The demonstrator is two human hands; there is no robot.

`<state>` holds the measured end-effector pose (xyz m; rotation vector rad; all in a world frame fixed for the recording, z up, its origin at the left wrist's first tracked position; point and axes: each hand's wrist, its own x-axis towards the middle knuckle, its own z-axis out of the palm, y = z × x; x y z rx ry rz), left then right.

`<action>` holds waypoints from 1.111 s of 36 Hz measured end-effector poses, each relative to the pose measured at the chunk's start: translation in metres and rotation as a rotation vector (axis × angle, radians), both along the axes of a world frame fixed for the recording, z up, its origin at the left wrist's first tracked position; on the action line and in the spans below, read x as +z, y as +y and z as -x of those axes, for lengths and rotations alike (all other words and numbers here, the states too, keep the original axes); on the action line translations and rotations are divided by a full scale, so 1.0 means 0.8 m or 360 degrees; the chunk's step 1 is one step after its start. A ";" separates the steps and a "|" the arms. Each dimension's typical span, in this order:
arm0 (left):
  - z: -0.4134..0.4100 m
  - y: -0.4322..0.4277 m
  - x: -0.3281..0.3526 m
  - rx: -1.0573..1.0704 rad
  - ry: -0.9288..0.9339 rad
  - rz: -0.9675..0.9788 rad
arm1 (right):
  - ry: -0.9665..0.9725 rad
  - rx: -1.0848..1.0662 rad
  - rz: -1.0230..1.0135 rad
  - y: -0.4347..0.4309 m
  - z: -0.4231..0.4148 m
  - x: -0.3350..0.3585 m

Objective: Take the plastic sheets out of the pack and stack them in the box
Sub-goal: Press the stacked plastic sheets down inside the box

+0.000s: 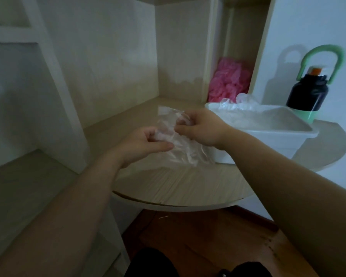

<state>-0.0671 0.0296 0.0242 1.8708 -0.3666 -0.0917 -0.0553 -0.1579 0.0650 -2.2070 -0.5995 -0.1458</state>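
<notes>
Head view, the step: we're at the pull-out stage, I'd judge. Both hands are on the pack (186, 154) and nothing is travelling to the box (268, 140) right now.
Left hand (146, 142): fingers curled and thumb laid along the near edge of the pack, pinching it and steadying it just above the table (188, 188).
Right hand (200, 128): fingertips bunched and clenched on clear plastic at the pack's upper end. Whether that's a single sheet or the pack's own mouth, I can't tell; it's all transparent and blurred.
Pack: clear and crinkled, held between the two hands, with its lower end down by the near corner of the box. Whether it touches that corner, I can't tell.
Plastic sheets (242, 102): a loose, rumpled heap shows at the far end of the box, poking above the rim, so some of the job looks done. How many remain in the pack can't be read.
Box: white, open-topped, on the table just to the right of the hands.
Around it: a dark bottle (308, 92) with a green handle stands behind the box, and something pink and crumpled (228, 80) sits in the cubby behind.
Next move, my call: the right hand needs to separate one sheet and draw it clear while the left anchors the pack, then swing right and lay it on the heap.
Watch for: thin film clinging, so two sheets could come out together.
</notes>
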 end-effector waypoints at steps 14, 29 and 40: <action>-0.055 0.006 0.054 0.0878 -0.0510 0.0321 | -0.0136 -0.0660 -0.0506 -0.055 -0.020 0.036; -0.067 -0.095 0.039 0.0196 0.0195 0.0573 | 0.0251 -0.0717 -0.0987 -0.102 -0.038 0.044; -0.131 -0.161 0.070 0.0707 -0.0184 -0.0096 | 0.0107 -0.1285 -0.0013 -0.201 -0.079 0.034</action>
